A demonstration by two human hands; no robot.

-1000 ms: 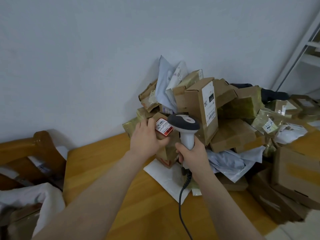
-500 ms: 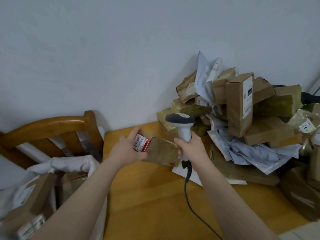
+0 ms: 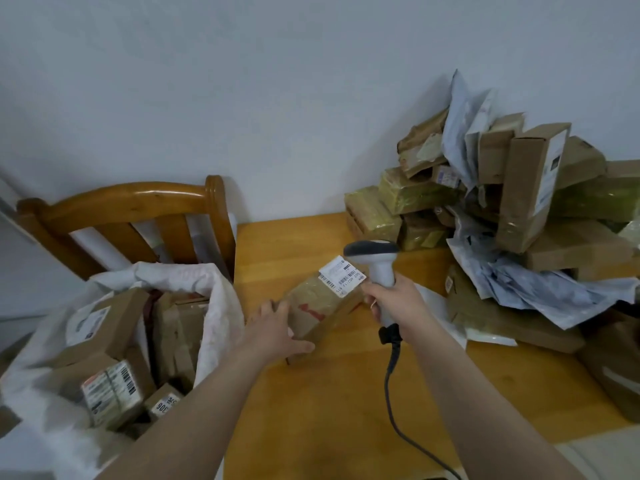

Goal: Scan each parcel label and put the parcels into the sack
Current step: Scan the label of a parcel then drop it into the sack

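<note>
My left hand [image 3: 277, 329] grips the near end of a brown cardboard parcel [image 3: 320, 308] held over the wooden table [image 3: 329, 403]. A white barcode label [image 3: 342, 276] shows on the parcel's far end. My right hand [image 3: 394, 299] holds the grey handle of a corded barcode scanner [image 3: 375, 256], whose dark head sits just right of and above the label. To the left stands the open white sack [image 3: 214, 306], with several labelled boxes inside it.
A heap of cardboard boxes and grey mailer bags [image 3: 519, 209] fills the table's right side against the wall. A wooden chair [image 3: 138, 206] stands behind the sack. The scanner cable [image 3: 393, 393] trails toward me over the table.
My left hand has pulled the parcel out of the pile and leftward over the table, turning it so its white label faces up. The scanner followed. My view swung left, revealing the sack.
</note>
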